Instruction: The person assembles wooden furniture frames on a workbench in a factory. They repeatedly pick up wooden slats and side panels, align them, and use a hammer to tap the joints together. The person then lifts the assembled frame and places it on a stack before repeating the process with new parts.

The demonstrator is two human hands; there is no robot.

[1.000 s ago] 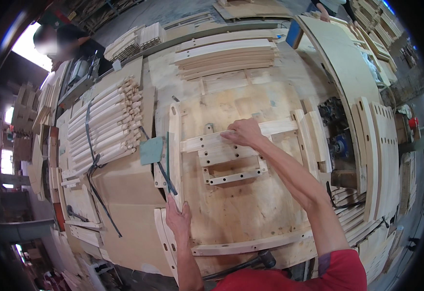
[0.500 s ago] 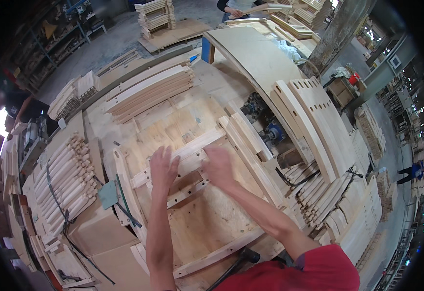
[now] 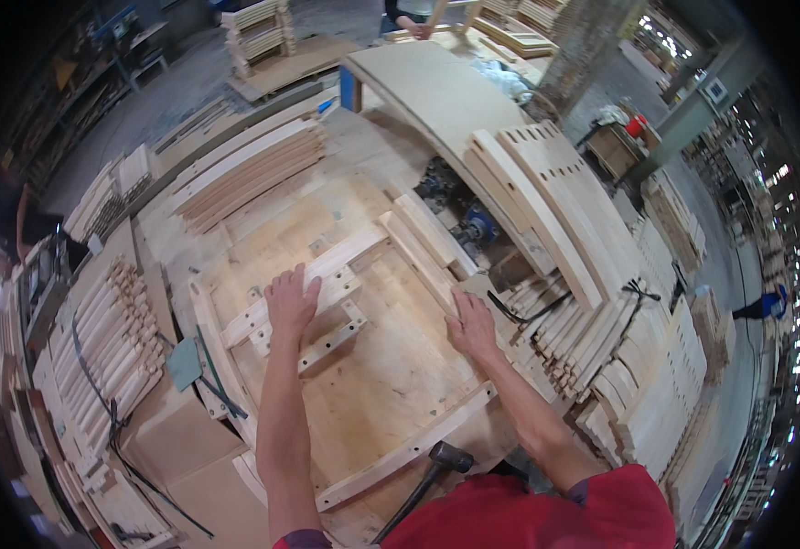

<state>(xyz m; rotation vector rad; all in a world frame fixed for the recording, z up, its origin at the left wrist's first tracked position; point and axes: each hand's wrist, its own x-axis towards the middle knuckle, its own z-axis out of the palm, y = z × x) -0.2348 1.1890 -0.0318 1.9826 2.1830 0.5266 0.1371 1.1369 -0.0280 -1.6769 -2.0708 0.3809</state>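
Observation:
My left hand [image 3: 292, 302] lies on top of pale drilled wooden crosspieces [image 3: 336, 291], its fingers stretched out. These crosspieces sit side by side within a wooden frame, alongside a shorter drilled block [image 3: 333, 346]. Over the frame's right side rail [image 3: 423, 263] is my right hand [image 3: 473, 326], thumb on the inner side and fingers along the wood. The front rail [image 3: 409, 465] of the frame runs slantwise near my body. Beside it rests a black-headed mallet [image 3: 452, 456], its handle reaching toward me.
Bundled wooden rods [image 3: 112, 352] lie at left, with a green piece [image 3: 183, 364] nearby. Curved slats [image 3: 253, 174] are stacked at the far side. A raised panel [image 3: 436, 82] and drilled boards [image 3: 564, 201] stand at right. Co-workers are at far left and beyond the panel.
My right hand has left the crosspieces and moved right and nearer to the side rail. My left hand stays on the crosspieces. The whole view has shifted slightly.

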